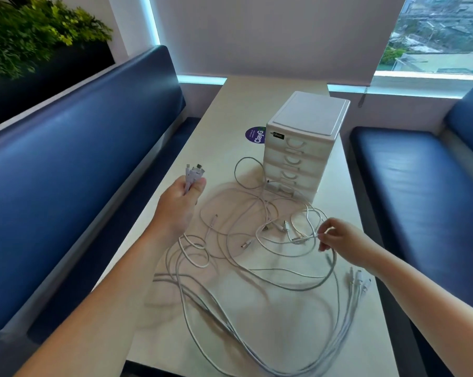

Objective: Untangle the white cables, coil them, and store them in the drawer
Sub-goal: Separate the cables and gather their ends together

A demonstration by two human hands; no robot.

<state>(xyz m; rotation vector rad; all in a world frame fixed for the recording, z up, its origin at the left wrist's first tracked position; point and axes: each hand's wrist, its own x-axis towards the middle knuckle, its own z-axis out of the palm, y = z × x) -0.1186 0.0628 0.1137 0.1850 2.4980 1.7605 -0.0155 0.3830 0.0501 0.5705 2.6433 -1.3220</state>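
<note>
Several white cables (238,257) lie tangled in loops across the middle of the cream table (238,104). My left hand (179,202) grips a bundle of their plug ends (193,171), lifted above the table's left side. At the right, my right hand (341,240) pinches one cable strand just above the tabletop. Another bunch of plug ends (359,280) lies flat near the table's right edge. A white plastic drawer unit (303,142) with several shut drawers stands upright behind the tangle.
Blue padded benches run along the left (75,159) and right (420,180) of the table. A purple round sticker (255,135) sits beside the drawer unit. A window (442,34) and green plants (28,34) are at the back.
</note>
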